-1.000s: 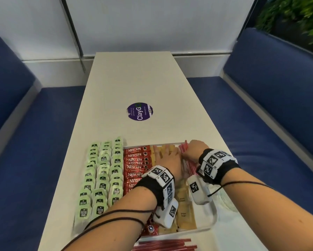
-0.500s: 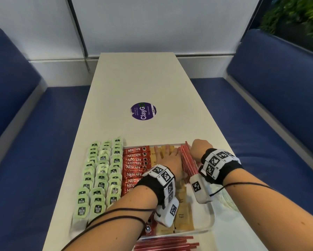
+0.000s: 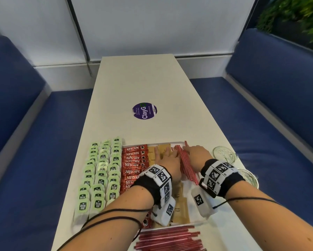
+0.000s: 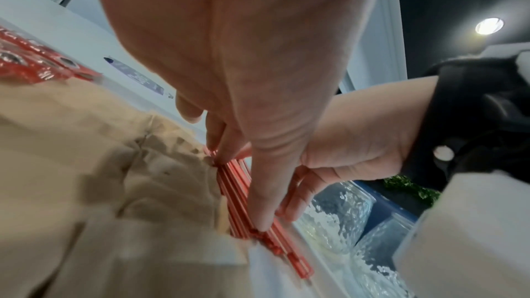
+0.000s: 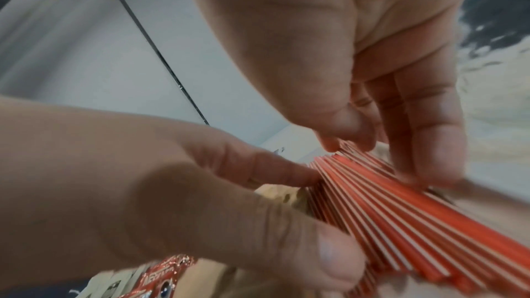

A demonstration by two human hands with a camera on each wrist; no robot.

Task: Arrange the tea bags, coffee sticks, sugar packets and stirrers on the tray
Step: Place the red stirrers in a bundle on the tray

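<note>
A bundle of red stirrers (image 3: 186,164) lies lengthwise on the right part of the white tray (image 3: 199,222). My left hand (image 3: 167,158) lies flat on the brown sugar packets (image 3: 163,149), its thumb and fingertips pressing the bundle's left side. My right hand (image 3: 195,153) presses the right side with straight fingers. Close up, the stirrers (image 5: 387,212) fan out between both hands. Red Nescafe sticks (image 3: 134,165) sit left of the sugar. Green tea bags (image 3: 101,175) lie in rows further left.
A loose pile of red stirrers (image 3: 170,240) lies on the table in front of the tray. Two glass dishes (image 3: 222,153) (image 3: 248,176) stand right of the tray. A purple sticker (image 3: 144,111) marks the table's middle. Blue benches flank the table.
My right hand has drawn slightly to the right, so more of the stirrer bundle shows between the hands. The left hand has stayed on the sugar packets.
</note>
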